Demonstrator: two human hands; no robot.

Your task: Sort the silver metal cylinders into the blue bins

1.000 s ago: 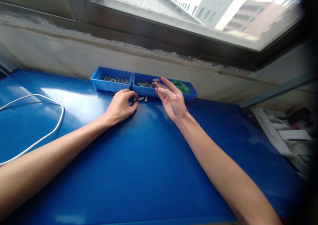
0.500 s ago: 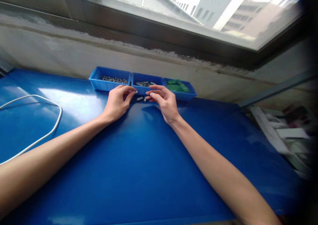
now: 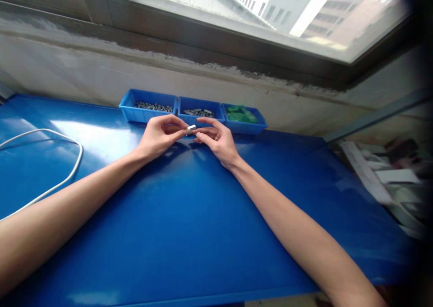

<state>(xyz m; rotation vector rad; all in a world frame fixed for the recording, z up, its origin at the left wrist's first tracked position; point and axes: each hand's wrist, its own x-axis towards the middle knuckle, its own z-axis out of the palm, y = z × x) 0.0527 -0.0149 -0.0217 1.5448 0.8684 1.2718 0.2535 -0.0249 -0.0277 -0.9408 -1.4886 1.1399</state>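
Note:
Between the thumb and fingertips of my left hand is a small silver metal cylinder, its free end pointing right. My right hand is beside that end, with thumb and middle finger drawn together in a pinch and the index finger raised above. Whatever the right fingertips hold is too small to make out. Both hands are above the blue table, just in front of the middle blue bin, which contains several metal cylinders. The loose pieces on the table under the fingers are mostly hidden.
The left blue bin holds many small metal parts. In the right blue bin lies green plastic material. A white cable curves across the table's left side. Behind the bins are a wall and window; blurred items sit beyond the right edge.
My hands have come closer together. The metal cylinder in my left hand has moved right and shows more clearly. My right thumb and middle finger have closed towards each other.

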